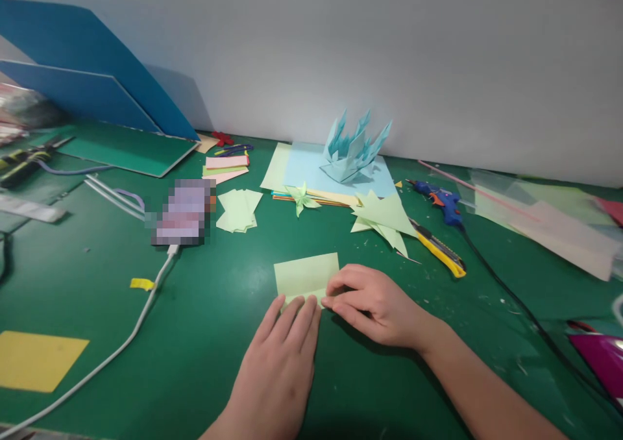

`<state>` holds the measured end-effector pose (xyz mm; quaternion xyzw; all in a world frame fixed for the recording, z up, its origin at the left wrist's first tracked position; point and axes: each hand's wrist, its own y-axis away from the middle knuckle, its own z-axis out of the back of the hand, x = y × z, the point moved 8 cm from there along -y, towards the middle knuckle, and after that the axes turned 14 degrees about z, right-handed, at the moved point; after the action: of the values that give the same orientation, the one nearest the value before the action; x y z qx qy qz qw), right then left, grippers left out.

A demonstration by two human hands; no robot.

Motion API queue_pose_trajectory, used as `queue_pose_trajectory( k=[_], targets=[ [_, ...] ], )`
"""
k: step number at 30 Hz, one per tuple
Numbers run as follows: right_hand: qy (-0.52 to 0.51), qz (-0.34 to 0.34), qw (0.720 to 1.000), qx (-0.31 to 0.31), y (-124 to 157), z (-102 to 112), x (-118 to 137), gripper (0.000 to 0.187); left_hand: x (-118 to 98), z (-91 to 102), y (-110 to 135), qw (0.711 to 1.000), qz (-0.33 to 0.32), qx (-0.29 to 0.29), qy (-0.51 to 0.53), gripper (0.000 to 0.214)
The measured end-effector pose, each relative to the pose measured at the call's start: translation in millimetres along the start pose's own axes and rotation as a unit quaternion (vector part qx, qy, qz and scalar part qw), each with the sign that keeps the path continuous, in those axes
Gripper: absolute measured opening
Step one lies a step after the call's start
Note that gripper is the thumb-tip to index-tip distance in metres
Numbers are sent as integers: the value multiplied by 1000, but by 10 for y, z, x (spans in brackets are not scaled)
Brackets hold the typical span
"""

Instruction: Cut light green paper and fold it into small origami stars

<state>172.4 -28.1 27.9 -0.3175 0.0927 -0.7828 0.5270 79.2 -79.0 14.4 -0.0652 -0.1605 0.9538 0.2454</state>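
A pale green sheet of paper (306, 274) lies on the green table in front of me, its near strip folded up along the lower edge. My left hand (287, 349) rests flat with fingers stretched over that near edge, hiding part of it. At the paper's lower right corner, my right hand (372, 304) pinches the edge between thumb and fingers. Beyond the sheet stand a small green folded paper flower (302, 198) and a pile of pale green paper triangles (384, 216). Left of these lies a stack of pale green paper pieces (239, 210).
A blue pointed origami piece (355, 151) stands on paper sheets at the back. To the right lie a yellow box cutter (440, 252) and a blue glue gun (440, 200) with a black cord. A blurred-out phone (185, 211) with a white cable (141, 330) is at left.
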Motion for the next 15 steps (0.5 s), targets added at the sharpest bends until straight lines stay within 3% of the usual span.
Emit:
queue_pose_trajectory(
  k=[3,11,15],
  targets=[
    [8,-7,1000,7,-3,9,-5,28,16,76,4,999,20,-16,-22,37],
    [7,-3,1000,0,1,16,-1,29,104,130,0,997,22,46,-64,34],
    [36,9,998,-50,-2,54,-13,29,135,146,-36,998,39,27,-51,33]
  ],
)
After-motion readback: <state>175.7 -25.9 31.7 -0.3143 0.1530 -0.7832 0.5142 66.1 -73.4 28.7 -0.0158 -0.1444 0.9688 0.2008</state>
